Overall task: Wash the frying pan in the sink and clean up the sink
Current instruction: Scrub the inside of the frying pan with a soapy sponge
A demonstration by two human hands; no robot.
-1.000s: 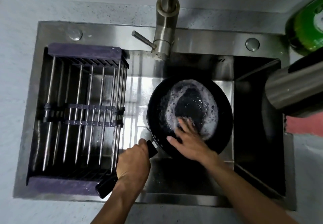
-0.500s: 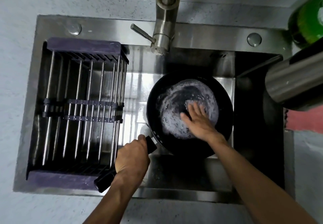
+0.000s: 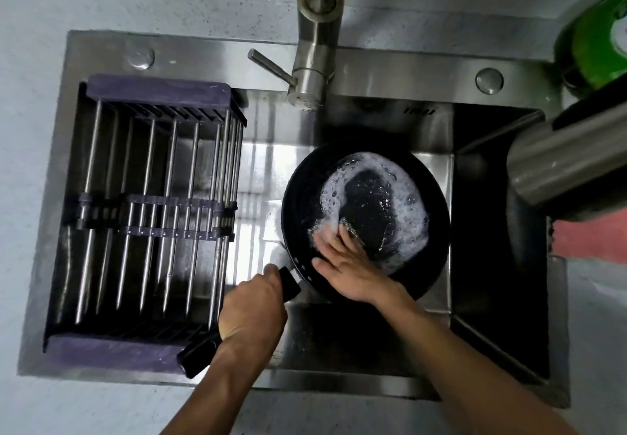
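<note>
The frying pan [image 3: 366, 217] sits in the sink [image 3: 339, 339]. The left hand [image 3: 252, 309] clamps its handle [image 3: 200, 355]; steady it. The right hand [image 3: 346, 261], fingers [image 3: 327, 236] extended, rubs the suds [image 3: 407, 210]; cover walls and rim.

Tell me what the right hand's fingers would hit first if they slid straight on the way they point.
Likely the foam on the frying pan floor, then the pan's far wall. The right hand lies flat inside it, fingers pointing up-left; depth is hard to judge.
</note>
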